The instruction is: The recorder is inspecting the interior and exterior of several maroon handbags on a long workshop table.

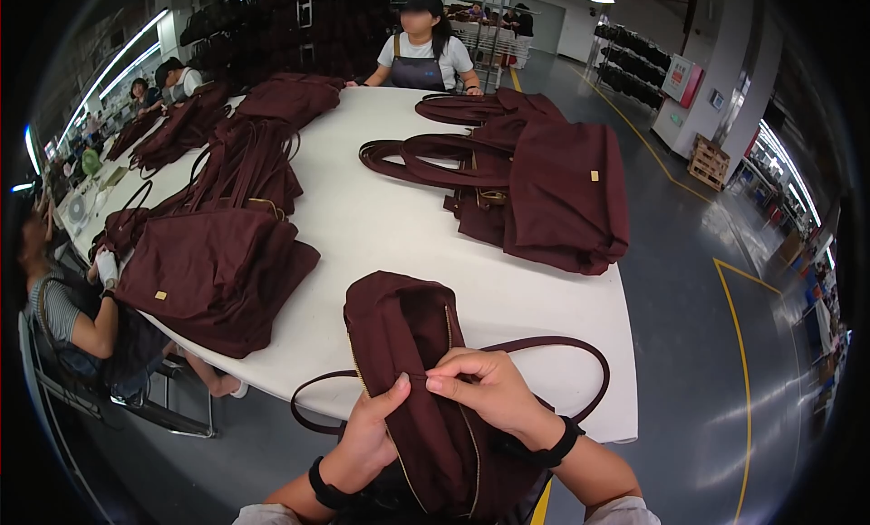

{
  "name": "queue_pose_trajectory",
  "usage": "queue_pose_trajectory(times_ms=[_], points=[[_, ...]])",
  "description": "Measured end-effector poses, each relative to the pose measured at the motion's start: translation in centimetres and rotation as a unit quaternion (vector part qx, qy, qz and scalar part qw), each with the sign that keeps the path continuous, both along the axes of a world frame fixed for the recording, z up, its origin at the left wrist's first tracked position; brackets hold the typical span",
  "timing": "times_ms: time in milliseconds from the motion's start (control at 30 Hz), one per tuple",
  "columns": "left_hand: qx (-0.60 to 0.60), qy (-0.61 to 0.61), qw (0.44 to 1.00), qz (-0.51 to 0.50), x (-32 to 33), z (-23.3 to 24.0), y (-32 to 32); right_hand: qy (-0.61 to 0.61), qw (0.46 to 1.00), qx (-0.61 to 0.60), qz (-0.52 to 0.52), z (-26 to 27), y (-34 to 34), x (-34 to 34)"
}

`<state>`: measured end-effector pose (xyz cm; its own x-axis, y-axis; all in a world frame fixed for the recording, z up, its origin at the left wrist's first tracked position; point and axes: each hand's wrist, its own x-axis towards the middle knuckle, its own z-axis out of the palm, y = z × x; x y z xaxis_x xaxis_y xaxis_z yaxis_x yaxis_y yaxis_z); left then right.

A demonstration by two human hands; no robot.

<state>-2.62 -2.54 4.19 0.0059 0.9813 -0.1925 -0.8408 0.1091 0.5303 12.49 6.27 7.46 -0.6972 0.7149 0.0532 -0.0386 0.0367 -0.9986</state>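
Observation:
A maroon fabric bag (435, 321) with a gold-toothed zipper lies open at the near edge of the white table, its loop handles spread to both sides. My left hand (374, 423) grips its left side, thumb on the fabric beside the zipper. Thumb and forefinger of my right hand (486, 392) are pinched together at a seam in the middle of the bag. Whether a thread or a fold of cloth is between those fingertips is too small to tell. Both wrists wear black bands.
Stacked maroon bags lie on the white table (340, 233): one pile (197, 267) at left, another (564, 185) at right. A person (425, 49) stands at the far end. Another person (75, 321) sits at the left edge, a white-gloved hand on a bag. Grey floor borders the right side.

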Motion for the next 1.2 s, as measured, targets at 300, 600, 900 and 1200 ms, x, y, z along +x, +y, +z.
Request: queue_pose_trajectory(times_ms=[300,600,900,1200], points=[[0.009,0.027,0.999,0.025,0.4,0.6,0.3,-0.069,0.929,0.361,-0.038,1.7,-0.2,-0.1],[0.010,-0.007,1.000,0.008,0.0,0.1,0.2,-0.040,0.913,0.405,0.016,0.8,0.5,-0.4],[-0.004,-0.005,1.000,0.004,0.1,-0.2,0.0,-0.029,0.903,0.427,-0.028,1.0,-0.4,-0.8],[0.011,-0.010,1.000,0.010,0.3,0.7,0.6,-0.070,0.839,0.530,-0.100,0.9,-0.4,-1.6]])
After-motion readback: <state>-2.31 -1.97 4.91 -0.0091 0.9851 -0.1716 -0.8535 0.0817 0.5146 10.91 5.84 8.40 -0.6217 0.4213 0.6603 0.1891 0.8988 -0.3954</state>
